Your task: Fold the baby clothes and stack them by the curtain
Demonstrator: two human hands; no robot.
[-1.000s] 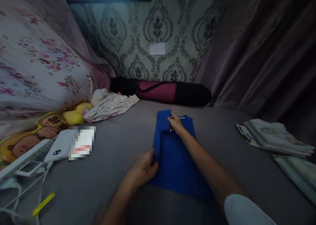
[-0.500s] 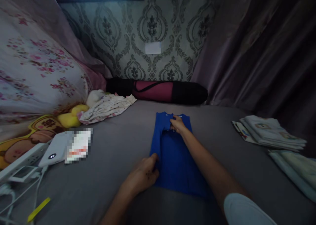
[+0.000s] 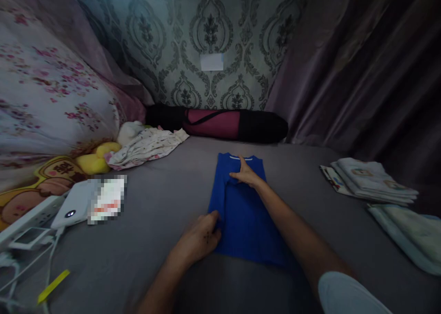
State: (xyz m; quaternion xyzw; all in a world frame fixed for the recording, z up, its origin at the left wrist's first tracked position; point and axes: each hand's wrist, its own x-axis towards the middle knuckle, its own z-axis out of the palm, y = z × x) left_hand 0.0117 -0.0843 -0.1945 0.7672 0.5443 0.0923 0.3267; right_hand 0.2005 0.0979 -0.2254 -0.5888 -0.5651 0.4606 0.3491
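Observation:
A blue shirt (image 3: 246, 222) lies on the grey bed sheet in front of me, its sides folded in to a narrow shape and a white strip showing at the collar. My left hand (image 3: 203, 236) is closed on the folded left edge, low on the shirt, with the fingertips partly hidden by the cloth. Just below the collar, my right hand (image 3: 247, 174) rests on the fabric with thumb and index finger spread apart; its other fingers are partly hidden.
Folded white cloths (image 3: 375, 181) and a pale green folded cloth (image 3: 406, 233) lie to the right. At left are a power bank (image 3: 74, 206), a power strip (image 3: 37, 217), cables, a yellow plush toy (image 3: 93, 162) and a crumpled patterned cloth (image 3: 148, 148). A long black-and-maroon bag (image 3: 213, 125) lies along the wall.
My right hand's fingers have spread from a bunched hold near the collar, and the cloth there lies flatter with more collar showing. My left hand stays on the left edge.

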